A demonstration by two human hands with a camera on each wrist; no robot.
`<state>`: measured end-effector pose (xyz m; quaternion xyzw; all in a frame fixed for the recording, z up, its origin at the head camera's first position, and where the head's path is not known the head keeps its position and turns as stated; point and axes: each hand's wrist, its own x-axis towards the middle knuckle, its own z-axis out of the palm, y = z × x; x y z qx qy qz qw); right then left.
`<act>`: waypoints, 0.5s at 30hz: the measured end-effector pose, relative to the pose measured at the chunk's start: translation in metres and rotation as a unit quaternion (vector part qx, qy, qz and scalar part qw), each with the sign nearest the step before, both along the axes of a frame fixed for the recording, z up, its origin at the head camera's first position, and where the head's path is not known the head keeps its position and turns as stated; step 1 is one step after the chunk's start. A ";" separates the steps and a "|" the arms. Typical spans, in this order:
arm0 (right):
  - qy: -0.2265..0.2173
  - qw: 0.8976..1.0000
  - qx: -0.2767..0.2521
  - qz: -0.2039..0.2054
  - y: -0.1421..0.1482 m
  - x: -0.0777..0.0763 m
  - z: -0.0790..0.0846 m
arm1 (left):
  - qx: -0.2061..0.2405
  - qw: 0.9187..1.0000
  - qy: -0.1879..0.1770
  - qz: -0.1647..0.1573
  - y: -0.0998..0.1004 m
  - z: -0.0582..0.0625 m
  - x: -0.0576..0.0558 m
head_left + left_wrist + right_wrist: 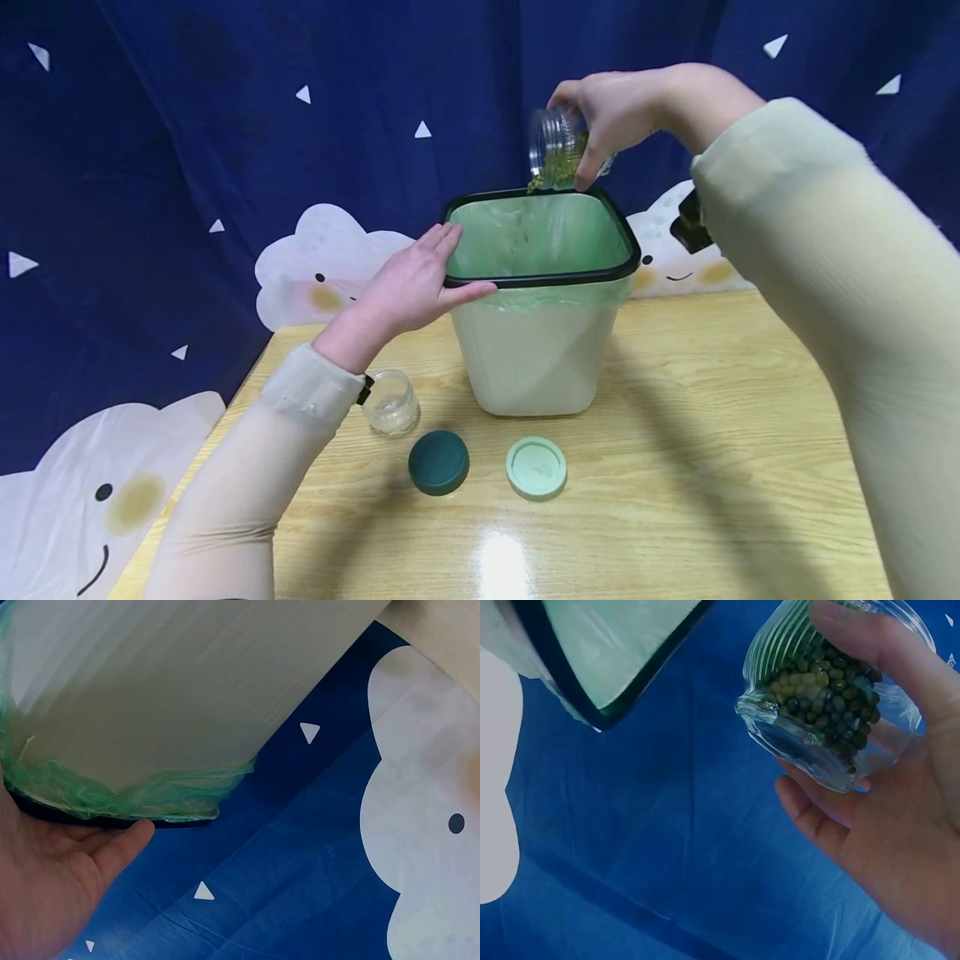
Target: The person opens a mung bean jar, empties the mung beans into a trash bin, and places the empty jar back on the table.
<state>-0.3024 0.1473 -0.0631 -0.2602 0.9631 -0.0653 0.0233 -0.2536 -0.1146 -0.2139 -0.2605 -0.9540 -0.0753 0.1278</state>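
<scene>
My right hand (622, 104) grips a ribbed clear glass jar (546, 133), tipped on its side over the far edge of a white trash bin (534, 354). Small green beans (832, 697), like mung beans, lie heaped along the jar's lower side, and some are at its mouth. A few dark specks show against the bin's green liner bag (581, 229) below. On the left, my left hand (408, 287) rests on the bin's black rim (555, 279), fingers extended over it and thumb along the front. The left wrist view shows its fingers against the rim.
An open clear glass jar (392, 402) stands on the wooden table (712, 400) below my left wrist. Nearer lie a dark green lid (438, 462) and a pale green lid (536, 467). Behind the bin hangs a blue curtain (360, 100) with white clouds and triangles.
</scene>
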 end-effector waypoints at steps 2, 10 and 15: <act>-0.004 1.000 0.004 -0.002 0.001 0.000 -0.001 | -0.002 1.000 -0.002 0.000 0.000 0.000 0.000; -0.005 1.000 -0.006 -0.005 0.003 -0.002 -0.003 | 0.003 1.000 0.000 0.000 0.000 0.000 -0.001; -0.019 1.000 0.005 -0.004 0.003 -0.002 -0.005 | 0.000 1.000 -0.004 0.002 0.001 0.000 -0.002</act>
